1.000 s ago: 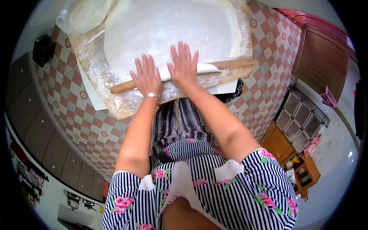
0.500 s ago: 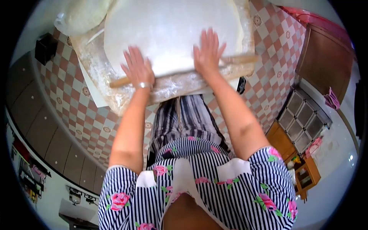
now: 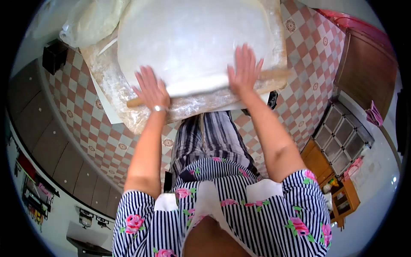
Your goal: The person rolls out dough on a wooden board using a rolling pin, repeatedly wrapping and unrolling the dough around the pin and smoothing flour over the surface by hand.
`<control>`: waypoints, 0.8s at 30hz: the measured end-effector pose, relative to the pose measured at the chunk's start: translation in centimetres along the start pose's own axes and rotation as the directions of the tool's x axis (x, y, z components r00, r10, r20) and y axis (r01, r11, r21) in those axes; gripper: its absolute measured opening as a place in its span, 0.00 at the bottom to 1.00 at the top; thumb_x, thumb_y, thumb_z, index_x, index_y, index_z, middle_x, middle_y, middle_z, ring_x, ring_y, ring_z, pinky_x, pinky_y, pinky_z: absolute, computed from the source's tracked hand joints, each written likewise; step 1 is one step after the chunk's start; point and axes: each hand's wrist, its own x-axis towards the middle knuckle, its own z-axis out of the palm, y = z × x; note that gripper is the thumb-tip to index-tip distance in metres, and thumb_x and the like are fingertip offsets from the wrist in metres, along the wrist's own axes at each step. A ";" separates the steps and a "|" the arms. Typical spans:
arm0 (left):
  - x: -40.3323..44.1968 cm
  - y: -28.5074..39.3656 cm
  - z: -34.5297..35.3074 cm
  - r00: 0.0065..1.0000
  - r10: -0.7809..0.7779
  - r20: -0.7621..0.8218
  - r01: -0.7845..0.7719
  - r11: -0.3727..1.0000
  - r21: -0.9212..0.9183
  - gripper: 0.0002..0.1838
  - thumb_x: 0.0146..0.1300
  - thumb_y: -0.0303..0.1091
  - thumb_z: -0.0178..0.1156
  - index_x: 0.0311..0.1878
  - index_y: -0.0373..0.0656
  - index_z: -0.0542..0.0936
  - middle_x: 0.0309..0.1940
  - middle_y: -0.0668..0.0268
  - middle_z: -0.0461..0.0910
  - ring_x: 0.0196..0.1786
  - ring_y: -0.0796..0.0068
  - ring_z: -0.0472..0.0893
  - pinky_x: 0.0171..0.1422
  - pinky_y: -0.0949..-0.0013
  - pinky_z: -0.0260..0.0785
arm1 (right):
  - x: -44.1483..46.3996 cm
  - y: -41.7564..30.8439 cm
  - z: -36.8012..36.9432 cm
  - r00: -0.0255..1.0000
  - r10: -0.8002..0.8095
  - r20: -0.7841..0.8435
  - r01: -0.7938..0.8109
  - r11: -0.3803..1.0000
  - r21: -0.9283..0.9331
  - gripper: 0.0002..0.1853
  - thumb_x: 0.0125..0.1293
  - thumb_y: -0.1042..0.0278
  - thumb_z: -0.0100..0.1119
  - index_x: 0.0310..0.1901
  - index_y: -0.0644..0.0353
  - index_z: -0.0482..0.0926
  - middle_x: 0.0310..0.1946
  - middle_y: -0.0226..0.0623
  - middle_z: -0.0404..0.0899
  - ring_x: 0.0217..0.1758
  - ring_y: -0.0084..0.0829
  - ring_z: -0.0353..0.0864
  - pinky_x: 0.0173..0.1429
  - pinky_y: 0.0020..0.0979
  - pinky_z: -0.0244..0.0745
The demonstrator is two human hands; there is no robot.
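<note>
A large round sheet of white dough (image 3: 192, 38) lies on a floured board (image 3: 102, 64), its near edge wrapped around a wooden rolling pin (image 3: 134, 103). My left hand (image 3: 152, 90) rests flat on the pin's left part, fingers spread and pointing away from me, a bracelet at the wrist. Farther right, my right hand (image 3: 245, 73) presses on the pin with its fingers stretched out, slightly blurred. The pin's right end sticks out beyond that hand and is smeared by motion. Neither hand is closed around anything.
A clear plastic bag (image 3: 92, 21) sits at the board's upper left, beside a thin white stick (image 3: 108, 46). A black box (image 3: 55, 56) stands on the checkered floor at left. At right are a brown door (image 3: 366, 70) and a wooden cabinet (image 3: 346, 199).
My hands have moved apart along the pin, the left one slightly left and the right one clearly right. The pin has shifted forward, then back toward me.
</note>
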 end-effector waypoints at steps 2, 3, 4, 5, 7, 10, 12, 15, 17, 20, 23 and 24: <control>4.6 1.4 -0.3 0.980 -0.051 -0.194 0.034 0.995 -0.091 0.32 0.73 0.44 0.39 0.79 0.48 0.54 0.81 0.62 0.45 0.82 0.58 0.42 0.80 0.40 0.32 | 5.5 -0.6 -0.3 0.994 0.093 -0.065 -0.095 0.995 -0.025 0.36 0.70 0.49 0.49 0.75 0.54 0.56 0.79 0.41 0.48 0.82 0.43 0.42 0.79 0.61 0.25; 6.2 1.9 -0.8 0.949 -0.082 -0.306 0.039 0.989 -0.144 0.31 0.74 0.45 0.38 0.78 0.48 0.55 0.81 0.62 0.45 0.82 0.58 0.43 0.80 0.40 0.33 | 7.3 -1.2 -0.3 0.984 0.132 -0.118 -0.138 0.990 -0.037 0.35 0.71 0.49 0.48 0.75 0.55 0.56 0.79 0.41 0.47 0.82 0.42 0.42 0.79 0.60 0.25; 5.9 3.8 -0.5 0.967 -0.055 -0.249 0.023 0.991 -0.130 0.30 0.75 0.45 0.38 0.78 0.49 0.56 0.80 0.62 0.47 0.82 0.57 0.44 0.80 0.41 0.34 | 6.9 -2.5 0.3 0.981 0.153 -0.120 -0.160 0.986 -0.053 0.34 0.73 0.48 0.44 0.75 0.56 0.57 0.79 0.42 0.46 0.83 0.41 0.39 0.80 0.56 0.25; 4.2 6.5 0.2 0.983 -0.029 -0.182 0.008 0.993 -0.115 0.29 0.76 0.45 0.37 0.77 0.50 0.58 0.80 0.63 0.49 0.82 0.57 0.45 0.80 0.41 0.35 | 5.6 -4.6 1.0 0.987 0.137 -0.090 -0.139 0.990 -0.022 0.34 0.72 0.48 0.45 0.75 0.55 0.57 0.79 0.42 0.46 0.83 0.41 0.39 0.80 0.57 0.26; -2.6 10.0 1.2 0.980 0.192 0.048 -0.168 0.935 -0.312 0.29 0.75 0.48 0.38 0.76 0.51 0.60 0.80 0.65 0.51 0.82 0.57 0.47 0.80 0.40 0.36 | -1.0 -9.0 3.2 0.990 0.064 0.129 -0.067 0.998 0.018 0.35 0.68 0.49 0.49 0.75 0.49 0.60 0.79 0.42 0.49 0.83 0.41 0.41 0.79 0.59 0.27; -3.2 9.6 1.1 0.967 0.206 0.150 -0.182 0.971 -0.158 0.30 0.73 0.49 0.40 0.76 0.53 0.62 0.79 0.68 0.54 0.81 0.59 0.48 0.80 0.41 0.36 | 0.1 -8.9 2.8 0.994 0.031 0.105 -0.036 0.998 0.046 0.34 0.66 0.50 0.52 0.74 0.45 0.62 0.78 0.40 0.51 0.82 0.41 0.46 0.78 0.61 0.29; 1.7 9.8 0.0 0.973 0.229 0.023 -0.224 0.966 -0.126 0.31 0.74 0.47 0.41 0.77 0.51 0.58 0.80 0.66 0.51 0.82 0.56 0.45 0.80 0.40 0.35 | 3.3 -9.1 1.6 0.999 -0.049 0.010 0.047 0.989 0.137 0.35 0.67 0.49 0.52 0.74 0.48 0.61 0.78 0.42 0.52 0.81 0.41 0.46 0.78 0.62 0.30; 3.3 9.0 -1.4 0.987 0.140 0.078 -0.133 0.988 -0.084 0.32 0.74 0.48 0.40 0.79 0.52 0.53 0.81 0.68 0.45 0.82 0.60 0.41 0.81 0.43 0.33 | 6.1 -8.1 1.0 0.994 0.043 -0.100 -0.020 0.976 0.216 0.37 0.67 0.47 0.53 0.75 0.49 0.59 0.78 0.43 0.52 0.81 0.42 0.45 0.78 0.63 0.30; 2.0 7.4 -1.4 0.975 0.094 0.200 -0.100 0.995 0.023 0.33 0.74 0.49 0.39 0.80 0.53 0.49 0.81 0.68 0.42 0.83 0.63 0.39 0.82 0.45 0.31 | 2.7 -7.0 0.5 0.997 0.070 0.043 -0.072 0.995 0.064 0.37 0.68 0.49 0.53 0.75 0.51 0.57 0.78 0.44 0.49 0.81 0.44 0.44 0.78 0.63 0.30; 1.1 6.0 -1.2 0.973 0.186 0.139 -0.178 0.982 -0.067 0.33 0.73 0.45 0.39 0.79 0.48 0.52 0.81 0.64 0.45 0.82 0.57 0.41 0.81 0.40 0.32 | 0.0 -5.9 0.7 0.995 0.034 0.099 -0.042 0.996 0.077 0.37 0.68 0.50 0.52 0.76 0.51 0.55 0.79 0.44 0.47 0.81 0.47 0.44 0.78 0.64 0.29; 4.8 6.1 -1.8 0.985 0.174 -0.018 -0.175 0.977 -0.120 0.34 0.72 0.45 0.39 0.79 0.49 0.51 0.81 0.65 0.45 0.82 0.57 0.40 0.81 0.41 0.31 | 6.1 -5.1 0.3 0.997 -0.012 -0.077 0.025 0.986 0.164 0.40 0.67 0.49 0.54 0.77 0.50 0.53 0.79 0.43 0.47 0.81 0.47 0.44 0.77 0.65 0.28; 4.6 5.6 -1.8 0.988 0.152 -0.013 -0.153 0.981 -0.122 0.34 0.72 0.45 0.39 0.79 0.50 0.51 0.81 0.66 0.45 0.82 0.58 0.40 0.81 0.41 0.30 | 6.5 -4.6 0.3 0.995 0.028 -0.096 -0.020 0.996 0.088 0.41 0.67 0.49 0.53 0.77 0.51 0.51 0.79 0.43 0.47 0.81 0.47 0.44 0.77 0.65 0.28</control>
